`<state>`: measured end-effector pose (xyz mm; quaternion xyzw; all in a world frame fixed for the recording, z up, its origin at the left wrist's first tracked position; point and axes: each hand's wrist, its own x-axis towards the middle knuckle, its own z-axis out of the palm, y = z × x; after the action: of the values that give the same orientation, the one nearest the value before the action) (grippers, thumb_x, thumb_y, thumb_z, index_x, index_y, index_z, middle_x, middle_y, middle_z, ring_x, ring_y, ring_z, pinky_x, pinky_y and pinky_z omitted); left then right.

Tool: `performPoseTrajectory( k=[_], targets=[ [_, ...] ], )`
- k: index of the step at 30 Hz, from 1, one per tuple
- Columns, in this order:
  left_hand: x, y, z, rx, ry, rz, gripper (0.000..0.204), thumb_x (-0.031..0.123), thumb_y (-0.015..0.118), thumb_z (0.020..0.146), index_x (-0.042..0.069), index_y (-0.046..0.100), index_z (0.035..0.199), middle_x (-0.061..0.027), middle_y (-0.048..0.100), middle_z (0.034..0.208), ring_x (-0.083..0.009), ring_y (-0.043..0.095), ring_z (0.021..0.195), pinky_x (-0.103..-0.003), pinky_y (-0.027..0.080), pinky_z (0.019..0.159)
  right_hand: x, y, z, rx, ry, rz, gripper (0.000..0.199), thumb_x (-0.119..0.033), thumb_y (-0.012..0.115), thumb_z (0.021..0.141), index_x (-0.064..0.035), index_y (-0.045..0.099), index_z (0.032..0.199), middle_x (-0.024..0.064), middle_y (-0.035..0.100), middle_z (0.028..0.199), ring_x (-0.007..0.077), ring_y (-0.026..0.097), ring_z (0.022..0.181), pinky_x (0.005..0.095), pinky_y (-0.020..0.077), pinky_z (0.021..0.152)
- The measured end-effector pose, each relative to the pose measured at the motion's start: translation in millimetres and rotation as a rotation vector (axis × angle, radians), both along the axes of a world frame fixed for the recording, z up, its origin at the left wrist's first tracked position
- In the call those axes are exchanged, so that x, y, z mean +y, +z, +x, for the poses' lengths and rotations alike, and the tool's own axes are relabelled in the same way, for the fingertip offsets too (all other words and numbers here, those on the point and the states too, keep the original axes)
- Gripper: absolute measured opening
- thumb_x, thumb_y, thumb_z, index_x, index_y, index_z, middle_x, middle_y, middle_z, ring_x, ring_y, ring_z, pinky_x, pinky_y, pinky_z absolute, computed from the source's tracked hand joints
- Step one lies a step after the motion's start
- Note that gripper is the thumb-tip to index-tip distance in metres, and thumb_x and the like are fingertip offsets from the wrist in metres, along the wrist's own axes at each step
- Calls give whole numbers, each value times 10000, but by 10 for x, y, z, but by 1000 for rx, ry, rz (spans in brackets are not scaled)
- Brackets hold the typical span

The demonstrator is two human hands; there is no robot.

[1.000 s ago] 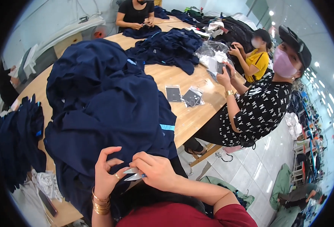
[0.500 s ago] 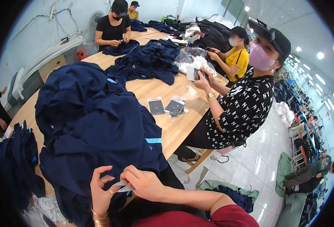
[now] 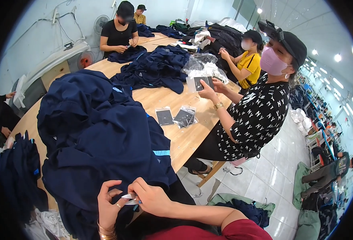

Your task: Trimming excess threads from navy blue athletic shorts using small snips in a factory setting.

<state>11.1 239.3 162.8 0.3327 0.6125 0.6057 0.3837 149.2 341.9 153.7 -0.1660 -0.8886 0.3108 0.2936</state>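
A big heap of navy blue garments (image 3: 100,140) lies on the wooden table (image 3: 184,136) right in front of me. My left hand (image 3: 107,202), with gold bangles at the wrist, and my right hand (image 3: 152,197) meet at the heap's near edge. Together they pinch a small white tag (image 3: 129,197) attached to the dark fabric. A light blue label (image 3: 161,152) shows on the garment just above my right hand.
Small dark packets in clear bags (image 3: 176,117) lie mid-table. A person in a black patterned shirt (image 3: 256,116) stands at the table's right, holding a card. More navy garments (image 3: 156,72) are piled farther back, where three other people work. Fabric heaps (image 3: 244,204) lie on the tiled floor.
The view has tilted so the table and heap sit lower. My hands stay together on the white tag at the heap's edge.
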Motion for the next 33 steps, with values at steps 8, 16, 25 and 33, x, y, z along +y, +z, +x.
performPoseTrajectory(
  k=[8, 16, 25, 33],
  targets=[
    [-3, 5, 0, -9, -13, -5, 476, -87, 699, 653, 0, 529, 1089, -47, 566, 1068, -78, 550, 769, -201, 453, 731, -24, -48, 9, 93, 14, -129, 312, 95, 560, 676, -34, 461, 941, 85, 470, 899, 243, 581, 646, 303, 462, 514],
    [-4, 90, 14, -58, -7, -11, 442, -59, 701, 678, 6, 528, 1079, -47, 591, 939, -84, 569, 767, -196, 453, 711, 26, -14, 30, 106, 41, -244, 313, 106, 568, 676, -24, 447, 934, 105, 453, 903, 252, 547, 671, 308, 454, 554],
    [7, 114, 28, -60, 12, -7, 442, -68, 690, 683, 8, 521, 1085, -47, 595, 873, -81, 580, 766, -179, 444, 697, 72, 24, 52, 153, 38, -275, 350, 145, 542, 665, -9, 440, 962, 105, 446, 921, 258, 563, 690, 323, 459, 550],
    [18, 113, 27, -66, 9, -12, 428, -71, 681, 691, 9, 526, 1082, -27, 591, 800, -73, 569, 748, -174, 432, 692, 69, 19, 101, 168, 41, -267, 180, 37, 601, 785, -32, 488, 906, 86, 466, 889, 234, 523, 629, 298, 433, 546]
  ],
)
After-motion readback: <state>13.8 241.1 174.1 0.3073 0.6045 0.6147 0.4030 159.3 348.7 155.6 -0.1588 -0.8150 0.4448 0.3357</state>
